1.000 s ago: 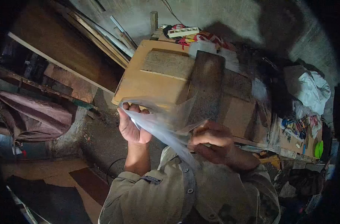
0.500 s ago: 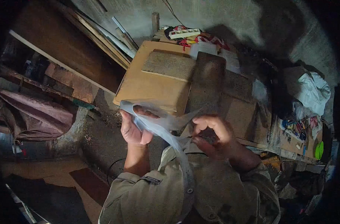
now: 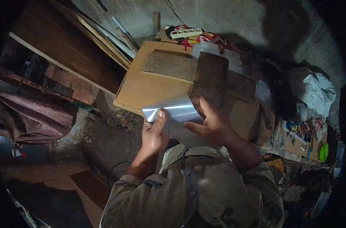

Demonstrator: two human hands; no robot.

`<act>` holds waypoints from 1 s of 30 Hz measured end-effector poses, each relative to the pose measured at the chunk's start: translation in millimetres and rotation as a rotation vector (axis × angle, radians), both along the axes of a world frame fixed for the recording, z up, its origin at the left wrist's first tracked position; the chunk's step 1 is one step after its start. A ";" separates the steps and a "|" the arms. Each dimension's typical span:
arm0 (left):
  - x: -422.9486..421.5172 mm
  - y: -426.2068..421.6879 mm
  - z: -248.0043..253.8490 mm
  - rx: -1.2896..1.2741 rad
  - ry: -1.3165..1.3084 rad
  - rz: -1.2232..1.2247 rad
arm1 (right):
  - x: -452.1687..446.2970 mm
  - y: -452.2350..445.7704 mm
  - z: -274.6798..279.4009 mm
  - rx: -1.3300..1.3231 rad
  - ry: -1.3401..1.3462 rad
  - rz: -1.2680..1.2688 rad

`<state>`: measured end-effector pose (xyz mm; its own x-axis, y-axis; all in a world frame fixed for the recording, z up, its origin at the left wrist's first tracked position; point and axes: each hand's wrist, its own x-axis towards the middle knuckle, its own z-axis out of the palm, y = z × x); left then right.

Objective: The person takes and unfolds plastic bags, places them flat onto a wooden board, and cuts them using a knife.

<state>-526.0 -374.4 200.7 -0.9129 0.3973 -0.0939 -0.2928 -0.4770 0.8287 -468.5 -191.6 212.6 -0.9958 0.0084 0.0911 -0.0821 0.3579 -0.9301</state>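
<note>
A shiny, see-through plastic film [image 3: 175, 109] is stretched between my two hands in front of my chest. My left hand [image 3: 154, 133] pinches its left end, the thumb lying on top and the other fingers hidden behind. Around the right end curl the thumb and fingers of my right hand [image 3: 213, 123]. Light glints off the film in bright bands, and its lower part fades into the dark shirt. Just beyond it lies a tan board [image 3: 137, 87] with a smaller worn board [image 3: 169, 65] on top.
A dark brown panel [image 3: 210, 74] lies beside the tan board. At the back sits a white power strip [image 3: 186, 33] among red cloth. On the right are a white plastic bag [image 3: 319, 91], small tools and a green round object [image 3: 324, 152]. Long planks [image 3: 104, 41] lean at the upper left.
The film hung loose and crumpled with a long tail over the shirt; now it is drawn out smooth. My left thumb has come on top, and my right hand has moved up onto the film's end.
</note>
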 end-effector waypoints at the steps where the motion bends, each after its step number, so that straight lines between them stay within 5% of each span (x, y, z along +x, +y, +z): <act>1: -1.8 -0.8 0.1 -0.002 -0.003 0.001 | -0.1 0.4 -4.0 -0.032 0.100 0.005; 5: -12.8 2.0 12.2 0.061 0.028 0.036 | 8.0 5.5 -7.1 0.000 0.013 0.001; 7: -16.2 2.6 11.9 0.121 0.007 0.127 | 10.9 9.1 3.4 0.032 -0.290 -0.047; 14: -30.6 -0.4 2.7 0.290 -0.140 0.119 | 23.3 17.2 -5.2 -0.033 -0.217 -0.222; 17: -35.9 -4.2 -8.7 0.365 -0.170 0.118 | 26.6 10.8 -19.7 -0.216 0.074 -0.269; 19: -32.3 2.6 5.9 0.434 -0.193 0.132 | 24.6 -0.9 -30.0 -0.731 0.087 -0.288; 24: -29.6 5.8 8.3 0.443 -0.141 0.058 | 23.6 -12.3 -38.4 -0.913 -0.031 -0.256; 28: -25.4 6.4 -0.6 0.346 -0.193 0.155 | 28.0 -5.5 -24.6 -0.805 -0.281 -0.390; 30: -27.7 5.1 -7.1 0.327 -0.178 0.160 | 31.0 3.6 -36.7 -0.243 -0.143 -0.396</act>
